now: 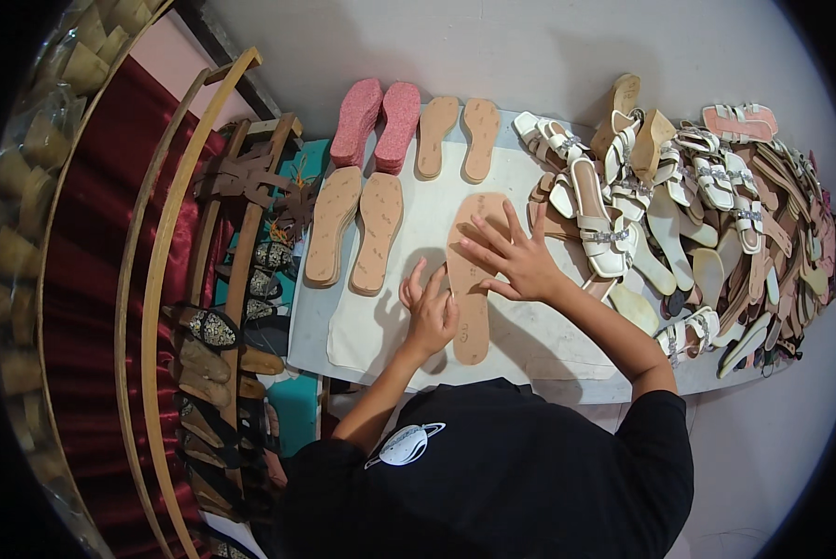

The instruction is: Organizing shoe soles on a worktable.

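Note:
A long tan insole (472,321) lies flat on a white sheet (371,340) in front of me. Over its upper part my right hand (522,261) is spread, its fingers apart and the fingertips at the insole's surface. My left hand (431,315) is at the insole's left edge, with fingers half bent and apart, and I see nothing clearly held in it. Beyond the hands stand a pair of pink wedge soles (401,116) and two small tan insoles (481,140). Two thicker tan soles (377,233) lie to the left.
White strapped sandals (604,233) and a heap of loose soles (716,270) cover the table's right side. At the left, a wooden rack (162,261) holds several shoes (210,326) in front of dark red cloth (92,345). A pale wall (455,47) rises behind the table.

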`<action>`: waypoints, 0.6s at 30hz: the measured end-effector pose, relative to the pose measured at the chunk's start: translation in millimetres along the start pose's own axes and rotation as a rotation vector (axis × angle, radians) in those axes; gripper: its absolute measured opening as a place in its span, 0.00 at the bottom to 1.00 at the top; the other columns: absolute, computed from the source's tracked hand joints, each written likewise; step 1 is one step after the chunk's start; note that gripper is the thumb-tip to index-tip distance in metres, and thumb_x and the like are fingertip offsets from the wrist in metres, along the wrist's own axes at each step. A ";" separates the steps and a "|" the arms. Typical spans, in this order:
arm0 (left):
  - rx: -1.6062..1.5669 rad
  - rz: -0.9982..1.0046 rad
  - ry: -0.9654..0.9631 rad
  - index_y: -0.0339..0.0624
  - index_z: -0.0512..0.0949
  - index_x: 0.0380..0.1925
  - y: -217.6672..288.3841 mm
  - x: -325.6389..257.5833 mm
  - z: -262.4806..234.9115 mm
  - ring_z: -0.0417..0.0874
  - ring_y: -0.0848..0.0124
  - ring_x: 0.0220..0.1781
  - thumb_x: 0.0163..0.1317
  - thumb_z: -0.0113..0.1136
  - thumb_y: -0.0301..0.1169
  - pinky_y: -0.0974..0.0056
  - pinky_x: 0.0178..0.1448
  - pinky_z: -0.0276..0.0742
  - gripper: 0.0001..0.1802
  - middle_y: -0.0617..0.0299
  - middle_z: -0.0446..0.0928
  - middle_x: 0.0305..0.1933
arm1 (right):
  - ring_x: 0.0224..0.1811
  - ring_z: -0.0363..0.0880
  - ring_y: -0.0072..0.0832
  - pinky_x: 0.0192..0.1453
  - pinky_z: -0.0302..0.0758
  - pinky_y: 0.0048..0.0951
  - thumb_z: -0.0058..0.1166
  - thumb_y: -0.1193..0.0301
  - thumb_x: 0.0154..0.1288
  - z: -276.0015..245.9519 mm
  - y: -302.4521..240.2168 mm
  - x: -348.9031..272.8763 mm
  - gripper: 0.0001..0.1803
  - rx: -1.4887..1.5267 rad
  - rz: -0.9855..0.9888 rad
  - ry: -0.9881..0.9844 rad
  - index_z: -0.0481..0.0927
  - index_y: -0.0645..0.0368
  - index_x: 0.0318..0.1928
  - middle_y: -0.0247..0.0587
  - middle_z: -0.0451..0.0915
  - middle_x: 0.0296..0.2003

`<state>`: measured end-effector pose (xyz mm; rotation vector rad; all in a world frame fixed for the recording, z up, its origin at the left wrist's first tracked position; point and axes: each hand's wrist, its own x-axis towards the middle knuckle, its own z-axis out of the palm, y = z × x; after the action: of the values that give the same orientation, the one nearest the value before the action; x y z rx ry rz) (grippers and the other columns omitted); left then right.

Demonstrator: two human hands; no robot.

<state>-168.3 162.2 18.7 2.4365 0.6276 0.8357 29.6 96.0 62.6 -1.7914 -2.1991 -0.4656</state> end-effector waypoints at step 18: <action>0.103 -0.072 -0.050 0.40 0.75 0.22 -32.4 7.7 27.5 0.47 0.50 0.68 0.56 0.46 0.32 0.38 0.62 0.29 0.11 0.59 0.64 0.61 | 0.68 0.43 0.51 0.61 0.30 0.70 0.36 0.50 0.64 67.8 72.1 9.1 0.30 -0.021 0.594 -0.035 0.58 0.46 0.64 0.43 0.50 0.66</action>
<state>-153.3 183.5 -15.6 2.5019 0.7525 0.7282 98.1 145.1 10.0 -2.3394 -1.5614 -0.3192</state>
